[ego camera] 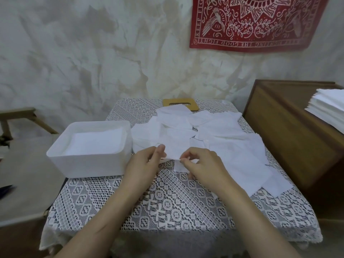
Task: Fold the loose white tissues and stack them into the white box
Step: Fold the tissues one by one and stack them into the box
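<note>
both hands work at the near edge of a heap of loose white tissues point(214, 138) spread over the middle and right of a small table covered with a white lace tablecloth point(167, 205). the left hand point(143, 162) pinches the near edge of one tissue point(175, 146) between thumb and fingers, and the right hand point(201, 164) pinches the same edge just beside it, fingers curled over the sheet. the edge is lifted slightly off the cloth between the two hands, while the rest of the sheet lies on the heap behind.

the white box point(89, 161) stands at the left side of the table, just beside the heap and near the left hand. it is open at the top and holds a flat stack of folded tissues point(95, 142) that sits a little below its rim.

at the far edge of the table a tan wooden lid with a slot point(178, 103) lies partly under the tissues. to the right stands a brown wooden cabinet point(290, 138) with another pile of white sheets point(327, 107) on top. a red patterned cloth point(256, 23) hangs on the stained wall behind.
</note>
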The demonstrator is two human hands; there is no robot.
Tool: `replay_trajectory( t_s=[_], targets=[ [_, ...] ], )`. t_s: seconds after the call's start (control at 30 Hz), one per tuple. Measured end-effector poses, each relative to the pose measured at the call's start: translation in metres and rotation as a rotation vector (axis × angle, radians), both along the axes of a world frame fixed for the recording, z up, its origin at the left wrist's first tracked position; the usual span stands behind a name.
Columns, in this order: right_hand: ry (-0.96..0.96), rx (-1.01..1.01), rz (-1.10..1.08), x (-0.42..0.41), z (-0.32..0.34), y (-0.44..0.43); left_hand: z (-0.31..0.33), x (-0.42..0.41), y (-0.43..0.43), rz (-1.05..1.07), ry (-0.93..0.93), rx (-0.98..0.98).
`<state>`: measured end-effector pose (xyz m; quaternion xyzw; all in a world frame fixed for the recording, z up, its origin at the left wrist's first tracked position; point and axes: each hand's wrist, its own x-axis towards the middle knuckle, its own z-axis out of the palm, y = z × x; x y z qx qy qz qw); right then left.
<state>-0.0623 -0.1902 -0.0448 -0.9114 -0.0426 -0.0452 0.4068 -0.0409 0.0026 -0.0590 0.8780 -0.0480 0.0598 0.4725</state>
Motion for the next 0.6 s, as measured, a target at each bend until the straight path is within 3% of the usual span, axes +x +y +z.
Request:
replay_trajectory(
  t_s=[0.27,0.37,0.47,0.6],
  targets=[
    [0.114,0.158,0.124,-0.011,0.002,-0.013,-0.003,0.008,-0.007,-0.102,0.192,-0.450],
    [0.117,0.197,0.134,-0.011,0.004,-0.016,-0.003,0.007,-0.008,-0.102,0.184,-0.526],
    [0.106,0.408,0.043,-0.007,0.006,-0.013,-0.005,0.008,-0.008,-0.083,0.154,-0.578],
    [0.231,0.770,-0.117,0.000,0.004,-0.004,-0.007,0.005,-0.009,-0.089,0.110,-0.630]
  ],
)
